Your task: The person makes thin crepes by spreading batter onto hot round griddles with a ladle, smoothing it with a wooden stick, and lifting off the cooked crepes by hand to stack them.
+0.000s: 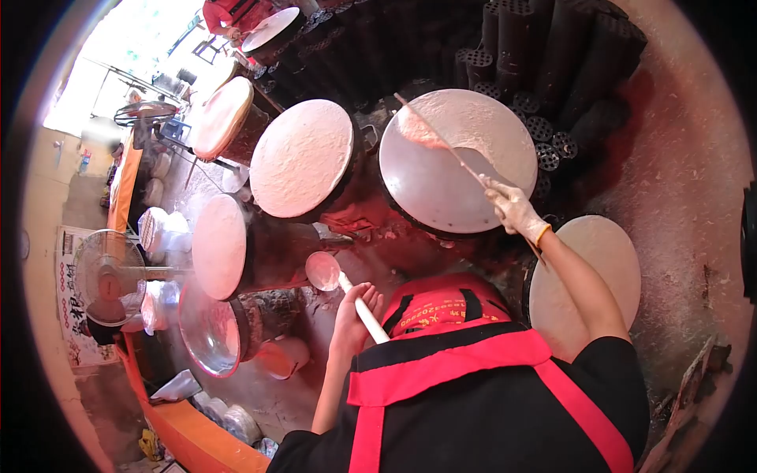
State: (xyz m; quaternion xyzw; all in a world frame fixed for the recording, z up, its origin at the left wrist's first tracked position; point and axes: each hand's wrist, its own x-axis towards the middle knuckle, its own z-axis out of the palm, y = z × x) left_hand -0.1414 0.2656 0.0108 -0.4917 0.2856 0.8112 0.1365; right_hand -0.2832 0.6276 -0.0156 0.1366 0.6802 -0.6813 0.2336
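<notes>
My left hand (352, 317) is closed around the white handle of a ladle (322, 271), whose round bowl points away from me. My right hand (514, 211), in a pale glove with a yellow cuff, grips a long thin wooden stick (443, 142). This stick reaches across a large round griddle (441, 197). Pale batter (501, 130) covers the griddle's far and right parts, thicker in a pinkish patch at the upper left; the nearer left part is bare grey metal. Below my right forearm, another round griddle (579, 268) has a smooth beige surface.
More round griddles (303, 158) with pale layers stand to the left. Stacked honeycomb coal briquettes (516, 47) rise behind. A basin (206, 327), a bucket (282, 359), a fan (110, 276) and an orange counter (193, 437) are at left. Another person (236, 14) in red works at the top.
</notes>
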